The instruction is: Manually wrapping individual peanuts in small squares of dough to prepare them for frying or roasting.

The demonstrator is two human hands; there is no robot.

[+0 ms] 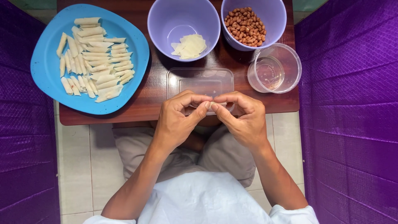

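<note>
A blue plate (45, 62) sits at the far left of the table (153, 89), overhanging its left edge, and carries a heap of pale rolls (93, 58) lying in rough rows. Right of the plate, at the table's far edge, stands a lilac bowl (159, 25) with a few thin pale wrappers (190, 46) in its bottom. Just right of that bowl, nearly touching it, a second lilac bowl (275, 16) holds brown peanuts (245, 26). In front of the bowls lies a clear flat lid (199, 81), and right of the lid, at the table's right end, stands a clear cup (275, 68) with a little liquid.

Nearer than the lid, over the table's near edge, the two hands meet. The left hand (178, 122) and right hand (244, 118) are both curled, thumbs and forefingers pinching a small pale wrapper piece (212, 104) between their tips; most of it is hidden by the fingers. The hands cover the lid's near edge. Purple cloth (352, 103) hangs on both sides of the table.
</note>
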